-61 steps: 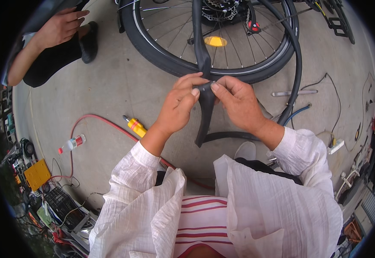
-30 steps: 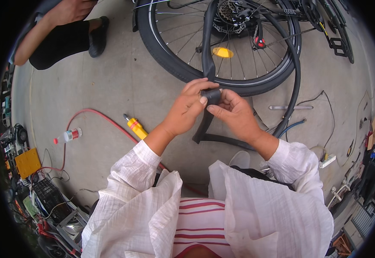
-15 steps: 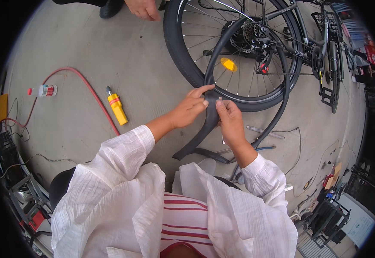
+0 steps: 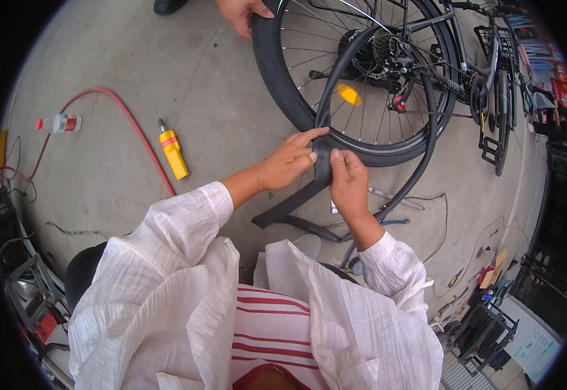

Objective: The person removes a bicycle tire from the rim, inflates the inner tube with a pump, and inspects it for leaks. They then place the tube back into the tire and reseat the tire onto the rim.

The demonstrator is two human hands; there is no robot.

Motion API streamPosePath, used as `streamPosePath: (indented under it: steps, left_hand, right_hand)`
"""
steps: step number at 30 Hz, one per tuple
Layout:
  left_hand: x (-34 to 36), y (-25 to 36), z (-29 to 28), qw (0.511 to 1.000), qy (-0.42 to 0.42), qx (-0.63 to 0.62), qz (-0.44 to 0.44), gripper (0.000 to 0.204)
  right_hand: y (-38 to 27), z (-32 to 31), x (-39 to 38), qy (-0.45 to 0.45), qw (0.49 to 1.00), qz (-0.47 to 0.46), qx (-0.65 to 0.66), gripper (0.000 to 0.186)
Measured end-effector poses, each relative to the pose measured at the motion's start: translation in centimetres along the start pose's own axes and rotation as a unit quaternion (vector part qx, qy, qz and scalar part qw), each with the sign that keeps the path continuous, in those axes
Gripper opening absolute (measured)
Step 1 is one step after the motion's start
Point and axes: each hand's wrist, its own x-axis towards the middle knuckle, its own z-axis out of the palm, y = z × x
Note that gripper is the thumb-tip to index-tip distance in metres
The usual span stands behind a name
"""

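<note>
1. Two hands meet on a limp black inner tube [image 4: 320, 170] just below the bicycle wheel [image 4: 283, 78], seen from the head camera. The left hand [image 4: 288, 162] pinches it from the left and the right hand [image 4: 347, 179] from the right, fingers of both clenched on the rubber at nearly the same spot.
2. From that grip the tube's long axis climbs steeply past the wheel's hub and drops down-left toward the concrete, so it runs across both sets of fingers; neither hand is clearly nearer.
3. Left of the wheel lie a yellow screwdriver [image 4: 173, 151] and a red hose [image 4: 127, 127]; another person's hand [image 4: 241, 12] holds the tyre's top.
4. Compared with half a second earlier, the grip is unchanged, though the wheel sits slightly farther right.
</note>
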Motion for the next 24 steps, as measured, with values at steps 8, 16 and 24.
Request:
streamPosePath:
  steps: [8,16,24]
  left_hand:
    - [-0.27,-0.01,-0.17,1.000,-0.009,-0.007,-0.009,0.037]
    - [-0.10,0.05,0.14,1.000,-0.017,-0.014,-0.011,0.038]
    - [-0.14,0.11,0.26,1.000,-0.026,-0.006,-0.013,0.037]
  right_hand:
    - [0.34,0.30,-0.05,-0.004,1.000,0.009,0.028,0.029]
    - [0.64,-0.02,-0.21,0.001,0.999,0.027,0.035,0.030]
    - [0.68,-0.19,-0.54,0.001,0.999,0.028,0.045,0.030]
